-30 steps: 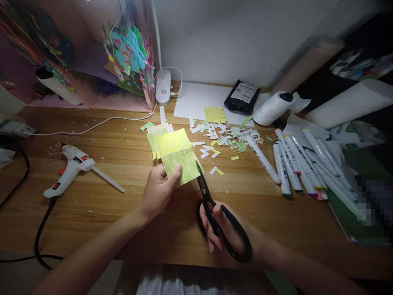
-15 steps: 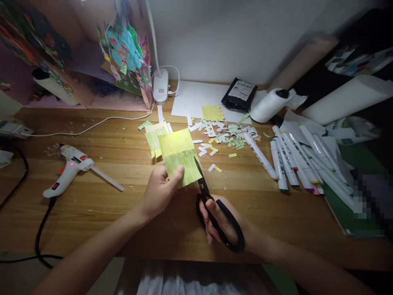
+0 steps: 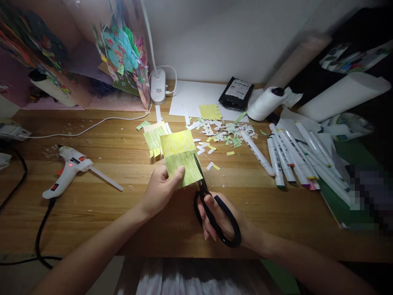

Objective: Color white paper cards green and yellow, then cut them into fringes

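Observation:
Between the thumb and fingers of my left hand (image 3: 162,184) is a piece of paper (image 3: 179,153), yellow on its upper half and green below. My right hand (image 3: 222,217) is closed round the handles of black scissors (image 3: 202,188). Their blades lie along the right edge of the paper, over its green part; the lower blade is mostly hidden behind it. Just beyond my left hand lies a fringed green-and-yellow paper piece (image 3: 152,139). Paper scraps (image 3: 227,133) in white, green and yellow are scattered past the scissors.
A hot glue gun (image 3: 69,168) with a lit red light lies at the left. Several markers (image 3: 285,159) are heaped at the right. Behind are a white sheet (image 3: 184,94), a black packet (image 3: 236,93), a power strip (image 3: 158,87) and a decorated pink box (image 3: 143,98).
The view has shifted slightly, so the background sits a little further left. Both hands keep their hold, and the scissors and paper stay almost in the same position.

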`<state>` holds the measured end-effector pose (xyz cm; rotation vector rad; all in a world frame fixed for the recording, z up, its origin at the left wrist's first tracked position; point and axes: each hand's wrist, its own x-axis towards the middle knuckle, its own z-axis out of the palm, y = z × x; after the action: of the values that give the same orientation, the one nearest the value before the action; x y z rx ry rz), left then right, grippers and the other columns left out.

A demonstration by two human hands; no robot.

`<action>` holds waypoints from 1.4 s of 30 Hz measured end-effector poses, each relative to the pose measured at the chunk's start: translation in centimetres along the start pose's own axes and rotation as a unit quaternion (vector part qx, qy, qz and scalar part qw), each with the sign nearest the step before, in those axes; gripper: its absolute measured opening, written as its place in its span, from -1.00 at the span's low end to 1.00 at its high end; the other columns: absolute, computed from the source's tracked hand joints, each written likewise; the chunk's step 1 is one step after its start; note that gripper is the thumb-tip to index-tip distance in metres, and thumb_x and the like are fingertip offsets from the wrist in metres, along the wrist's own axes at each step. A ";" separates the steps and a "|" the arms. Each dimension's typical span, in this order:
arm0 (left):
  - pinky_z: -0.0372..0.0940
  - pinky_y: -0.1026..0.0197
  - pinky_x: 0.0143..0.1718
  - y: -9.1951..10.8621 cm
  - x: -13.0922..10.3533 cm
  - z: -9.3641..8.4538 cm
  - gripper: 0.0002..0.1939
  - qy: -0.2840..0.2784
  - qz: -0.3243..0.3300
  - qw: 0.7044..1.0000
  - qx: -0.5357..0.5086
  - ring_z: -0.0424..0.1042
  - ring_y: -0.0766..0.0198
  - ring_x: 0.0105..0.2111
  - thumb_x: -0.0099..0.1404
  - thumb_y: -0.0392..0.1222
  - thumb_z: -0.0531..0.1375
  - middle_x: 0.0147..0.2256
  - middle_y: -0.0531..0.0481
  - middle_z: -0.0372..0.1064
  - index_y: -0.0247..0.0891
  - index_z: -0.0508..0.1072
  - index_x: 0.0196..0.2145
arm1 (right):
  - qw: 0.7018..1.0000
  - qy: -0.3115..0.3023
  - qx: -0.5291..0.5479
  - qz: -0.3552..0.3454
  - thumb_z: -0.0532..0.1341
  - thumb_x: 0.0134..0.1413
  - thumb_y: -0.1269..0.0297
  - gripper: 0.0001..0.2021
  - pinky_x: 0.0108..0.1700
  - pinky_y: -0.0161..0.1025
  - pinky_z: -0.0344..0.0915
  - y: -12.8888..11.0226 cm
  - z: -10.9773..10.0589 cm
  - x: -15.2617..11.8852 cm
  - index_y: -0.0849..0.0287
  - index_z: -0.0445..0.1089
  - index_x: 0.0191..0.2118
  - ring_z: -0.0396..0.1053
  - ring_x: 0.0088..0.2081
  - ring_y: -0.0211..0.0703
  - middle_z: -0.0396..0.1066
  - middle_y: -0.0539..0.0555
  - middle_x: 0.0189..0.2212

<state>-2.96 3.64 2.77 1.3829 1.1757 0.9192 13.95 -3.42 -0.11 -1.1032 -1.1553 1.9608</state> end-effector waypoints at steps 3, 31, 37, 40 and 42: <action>0.18 0.38 -0.48 -0.1 0.0 0.0 -0.69 -0.002 -0.008 1.000 -0.021 0.30 0.35 -0.48 0.25 -0.02 0.12 -0.46 0.03 0.37 -0.34 0.43 -0.45 | 1.000 -0.008 -0.004 0.007 -0.09 0.08 -0.28 -0.44 -0.63 -0.40 0.22 -0.4 0.1 0.1 0.21 0.20 -0.43 0.21 -0.74 -0.32 0.18 -0.10 -0.81; 0.25 0.40 -0.39 0.4 -0.4 0.4 -0.75 -0.111 -0.030 0.990 -0.080 0.38 0.33 -0.40 0.27 -0.11 0.12 -0.43 0.02 0.45 -0.33 0.51 -0.34 | 0.999 0.006 -0.012 -0.032 -0.15 0.06 -0.33 -0.37 -0.59 -0.38 0.27 -0.7 -0.3 0.5 0.19 0.20 -0.52 0.23 -0.72 -0.32 0.14 -0.10 -0.80; 0.25 0.41 -0.41 0.2 -0.4 0.5 -0.74 -0.112 -0.033 0.991 -0.072 0.36 0.36 -0.44 0.28 -0.10 0.11 -0.45 0.04 0.43 -0.32 0.50 -0.39 | 0.999 0.009 -0.024 -0.042 -0.15 0.07 -0.31 -0.36 -0.62 -0.42 0.21 -1.1 0.3 0.3 0.20 0.18 -0.60 0.24 -0.73 -0.33 0.11 -0.10 -0.83; 0.25 0.41 -0.42 0.2 -0.6 0.5 -0.74 -0.130 -0.031 0.989 -0.067 0.37 0.36 -0.45 0.28 -0.11 0.11 -0.47 0.05 0.42 -0.31 0.47 -0.43 | 0.996 0.015 -0.060 -0.057 -0.25 0.06 -0.34 -0.29 -0.58 -0.40 0.21 -1.6 0.5 0.2 0.22 0.23 -0.60 0.26 -0.68 -0.34 0.18 -0.04 -0.77; 0.26 0.40 -0.42 0.3 -0.7 0.4 -0.74 -0.143 -0.028 0.987 -0.063 0.38 0.35 -0.44 0.28 -0.11 0.11 -0.46 0.04 0.41 -0.31 0.46 -0.44 | 0.995 0.021 -0.071 -0.066 -0.28 0.07 -0.34 -0.27 -0.56 -0.39 0.21 -1.6 0.5 0.2 0.23 0.26 -0.57 0.29 -0.64 -0.32 0.23 -0.02 -0.73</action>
<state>-2.66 2.88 3.02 1.3229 0.9192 0.7149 13.58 -2.79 1.36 -1.1060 -1.3279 1.7697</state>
